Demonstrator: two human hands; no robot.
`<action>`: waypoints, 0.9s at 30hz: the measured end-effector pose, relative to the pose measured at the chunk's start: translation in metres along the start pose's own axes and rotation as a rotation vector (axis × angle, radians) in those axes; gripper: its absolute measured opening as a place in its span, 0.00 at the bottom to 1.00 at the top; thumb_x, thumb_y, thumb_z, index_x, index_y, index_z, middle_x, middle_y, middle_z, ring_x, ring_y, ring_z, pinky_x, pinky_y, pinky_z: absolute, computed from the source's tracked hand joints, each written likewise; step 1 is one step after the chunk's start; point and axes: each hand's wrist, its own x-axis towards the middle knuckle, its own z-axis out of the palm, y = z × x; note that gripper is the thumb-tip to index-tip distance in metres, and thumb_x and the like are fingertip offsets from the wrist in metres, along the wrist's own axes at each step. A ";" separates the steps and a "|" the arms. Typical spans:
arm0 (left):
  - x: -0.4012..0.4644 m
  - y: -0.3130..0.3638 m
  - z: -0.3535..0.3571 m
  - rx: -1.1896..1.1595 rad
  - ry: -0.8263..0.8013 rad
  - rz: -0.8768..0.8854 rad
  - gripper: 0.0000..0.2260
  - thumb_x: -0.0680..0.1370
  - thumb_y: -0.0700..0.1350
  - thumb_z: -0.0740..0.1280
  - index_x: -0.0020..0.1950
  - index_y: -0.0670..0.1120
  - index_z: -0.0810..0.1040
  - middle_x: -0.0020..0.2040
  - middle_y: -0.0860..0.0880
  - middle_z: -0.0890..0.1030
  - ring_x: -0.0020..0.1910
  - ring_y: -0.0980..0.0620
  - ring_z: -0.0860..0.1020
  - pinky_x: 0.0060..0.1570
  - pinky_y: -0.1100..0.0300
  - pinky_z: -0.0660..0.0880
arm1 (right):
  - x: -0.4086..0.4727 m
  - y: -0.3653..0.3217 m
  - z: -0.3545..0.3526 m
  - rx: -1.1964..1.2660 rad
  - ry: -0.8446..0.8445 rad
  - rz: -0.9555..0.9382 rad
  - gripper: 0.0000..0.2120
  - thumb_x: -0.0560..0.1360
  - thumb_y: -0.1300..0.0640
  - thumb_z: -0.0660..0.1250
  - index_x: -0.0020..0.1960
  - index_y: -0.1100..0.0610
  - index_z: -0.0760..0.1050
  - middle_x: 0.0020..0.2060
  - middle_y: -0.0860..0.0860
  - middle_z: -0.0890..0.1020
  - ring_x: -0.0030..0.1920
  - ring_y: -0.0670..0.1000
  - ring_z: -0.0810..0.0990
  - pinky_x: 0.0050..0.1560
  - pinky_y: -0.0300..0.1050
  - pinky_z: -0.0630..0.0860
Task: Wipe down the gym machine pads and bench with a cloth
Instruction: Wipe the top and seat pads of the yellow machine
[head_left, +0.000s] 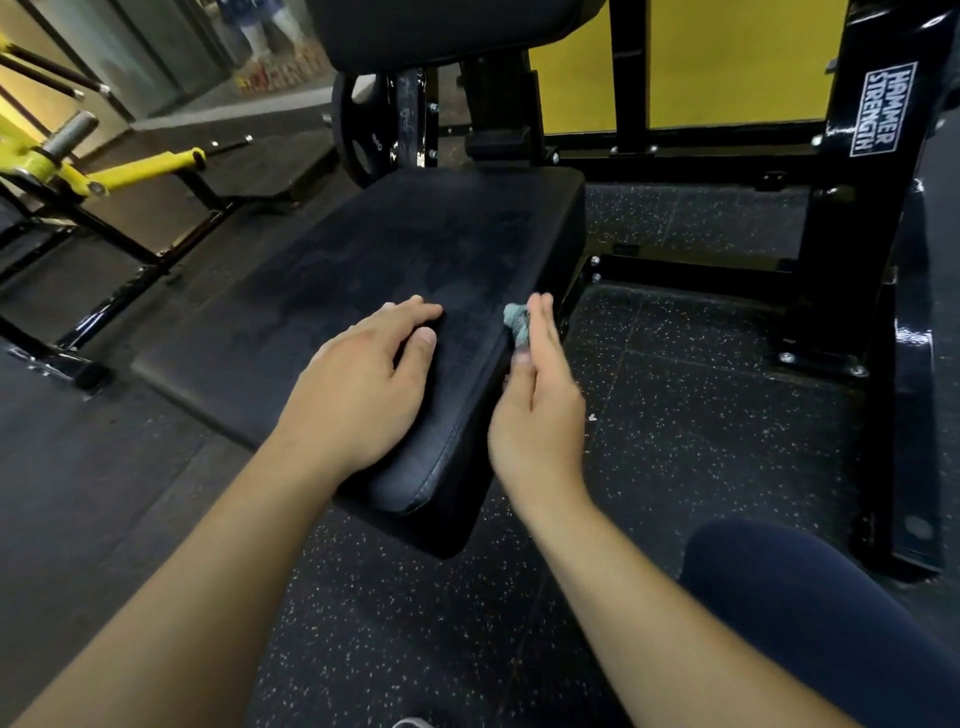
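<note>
A black padded seat (415, 249) of the gym machine fills the middle of the head view, its top streaked with damp marks. My left hand (363, 384) lies flat on the seat's near end, fingers spread, holding nothing. My right hand (535, 410) presses a small grey-green cloth (517, 322) against the seat's right side edge; the cloth is mostly hidden behind the fingers. A black back pad (415, 31) stands above the seat's far end.
The black machine frame (878, 119) with a white label stands to the right, its base bars on speckled rubber flooring (701, 389). A weight plate (358, 135) leans behind the seat. A yellow machine (78, 166) stands at left. My knee (810, 597) is at bottom right.
</note>
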 end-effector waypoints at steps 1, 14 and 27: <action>0.000 0.000 0.000 0.005 -0.002 0.002 0.17 0.86 0.54 0.55 0.75 0.61 0.70 0.77 0.63 0.67 0.78 0.65 0.58 0.71 0.62 0.59 | -0.020 -0.003 0.002 0.002 -0.002 -0.029 0.25 0.85 0.64 0.54 0.80 0.49 0.62 0.79 0.38 0.60 0.77 0.33 0.56 0.74 0.29 0.55; -0.004 -0.003 -0.001 -0.032 -0.011 0.002 0.18 0.86 0.54 0.54 0.75 0.60 0.70 0.77 0.64 0.66 0.78 0.66 0.57 0.71 0.65 0.58 | -0.113 -0.002 0.002 -0.014 -0.117 -0.282 0.28 0.82 0.69 0.55 0.80 0.54 0.61 0.81 0.45 0.59 0.80 0.51 0.60 0.74 0.53 0.69; -0.006 -0.002 0.001 -0.045 -0.020 0.000 0.18 0.86 0.55 0.53 0.76 0.61 0.69 0.77 0.66 0.65 0.78 0.68 0.56 0.70 0.67 0.55 | 0.064 0.011 -0.005 0.017 -0.002 -0.031 0.24 0.86 0.64 0.54 0.80 0.49 0.64 0.80 0.41 0.61 0.75 0.30 0.57 0.68 0.21 0.55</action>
